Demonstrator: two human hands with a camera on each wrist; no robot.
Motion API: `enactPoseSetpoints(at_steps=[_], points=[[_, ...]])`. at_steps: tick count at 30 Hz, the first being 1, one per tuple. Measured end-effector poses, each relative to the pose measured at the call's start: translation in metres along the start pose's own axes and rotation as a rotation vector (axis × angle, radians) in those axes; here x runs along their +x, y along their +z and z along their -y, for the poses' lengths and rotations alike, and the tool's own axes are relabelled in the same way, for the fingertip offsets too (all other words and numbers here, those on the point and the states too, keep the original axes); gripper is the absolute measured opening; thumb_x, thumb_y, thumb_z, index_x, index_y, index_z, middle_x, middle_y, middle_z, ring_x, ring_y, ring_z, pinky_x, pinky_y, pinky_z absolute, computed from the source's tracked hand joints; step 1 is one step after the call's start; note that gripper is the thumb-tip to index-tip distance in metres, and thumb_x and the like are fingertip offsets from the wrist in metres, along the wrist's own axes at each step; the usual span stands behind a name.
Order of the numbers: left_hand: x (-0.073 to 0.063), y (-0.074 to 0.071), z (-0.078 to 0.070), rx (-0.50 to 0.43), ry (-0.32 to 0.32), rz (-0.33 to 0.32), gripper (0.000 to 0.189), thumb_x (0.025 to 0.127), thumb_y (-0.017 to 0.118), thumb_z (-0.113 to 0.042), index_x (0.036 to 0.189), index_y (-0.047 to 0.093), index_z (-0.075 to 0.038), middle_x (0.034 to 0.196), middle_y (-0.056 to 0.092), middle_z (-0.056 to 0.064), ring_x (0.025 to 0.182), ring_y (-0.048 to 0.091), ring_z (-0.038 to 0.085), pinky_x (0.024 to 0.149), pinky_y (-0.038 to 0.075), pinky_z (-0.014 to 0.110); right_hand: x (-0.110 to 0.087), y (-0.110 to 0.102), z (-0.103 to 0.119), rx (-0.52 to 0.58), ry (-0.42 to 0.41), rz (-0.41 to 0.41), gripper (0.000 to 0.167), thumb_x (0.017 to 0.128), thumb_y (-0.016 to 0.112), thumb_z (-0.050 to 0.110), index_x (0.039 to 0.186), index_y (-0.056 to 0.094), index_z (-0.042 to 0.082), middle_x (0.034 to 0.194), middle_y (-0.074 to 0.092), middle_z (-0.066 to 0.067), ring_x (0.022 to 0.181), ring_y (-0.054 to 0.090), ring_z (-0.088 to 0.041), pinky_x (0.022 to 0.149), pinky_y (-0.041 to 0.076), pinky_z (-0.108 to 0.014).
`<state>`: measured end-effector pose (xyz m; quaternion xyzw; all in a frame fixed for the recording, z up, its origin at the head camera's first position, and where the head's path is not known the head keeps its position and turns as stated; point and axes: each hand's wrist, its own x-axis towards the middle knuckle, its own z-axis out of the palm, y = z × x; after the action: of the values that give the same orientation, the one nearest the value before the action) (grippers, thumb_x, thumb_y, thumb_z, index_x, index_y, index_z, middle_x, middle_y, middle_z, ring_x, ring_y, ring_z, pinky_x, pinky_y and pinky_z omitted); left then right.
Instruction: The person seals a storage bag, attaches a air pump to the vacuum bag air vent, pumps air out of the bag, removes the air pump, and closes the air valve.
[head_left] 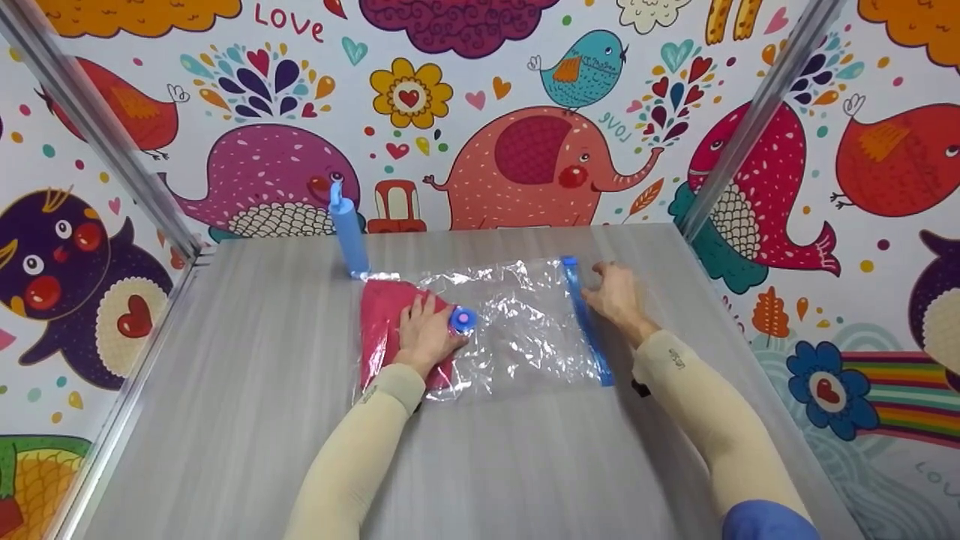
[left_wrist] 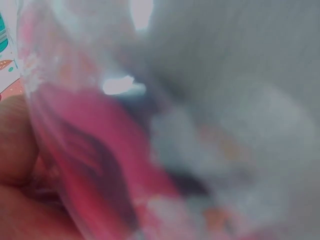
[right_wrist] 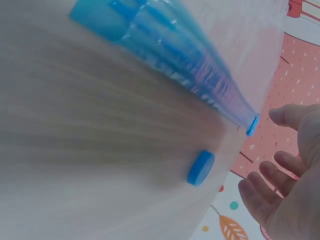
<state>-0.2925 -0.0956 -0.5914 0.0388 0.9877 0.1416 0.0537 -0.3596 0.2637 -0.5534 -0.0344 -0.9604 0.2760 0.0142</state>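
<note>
Fingers of the left hand lie spread, gripping nothing that I can see, on the clear bag, over its red contents and beside a round blue valve. I see the right hand loosely parted, holding nothing, beside the bag's blue zip strip; a blue cap lies near. The bag lies flat on the table; a blue pump stands at its far left corner.
</note>
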Motion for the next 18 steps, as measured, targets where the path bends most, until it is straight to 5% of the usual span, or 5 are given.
enactPoseSetpoints(at_steps=[18], points=[[0.002, 0.000, 0.000, -0.052, -0.008, -0.003, 0.077, 0.097, 0.083, -0.049, 0.164, 0.059, -0.019, 0.184, 0.035, 0.021, 0.175, 0.023, 0.046, 0.142, 0.023, 0.066, -0.002, 0.015, 0.031, -0.165, -0.232, -0.027, 0.060, 0.093, 0.086, 0.030, 0.143, 0.072, 0.000, 0.136, 0.078, -0.028, 0.128, 0.074, -0.051, 0.110, 0.061, -0.063]])
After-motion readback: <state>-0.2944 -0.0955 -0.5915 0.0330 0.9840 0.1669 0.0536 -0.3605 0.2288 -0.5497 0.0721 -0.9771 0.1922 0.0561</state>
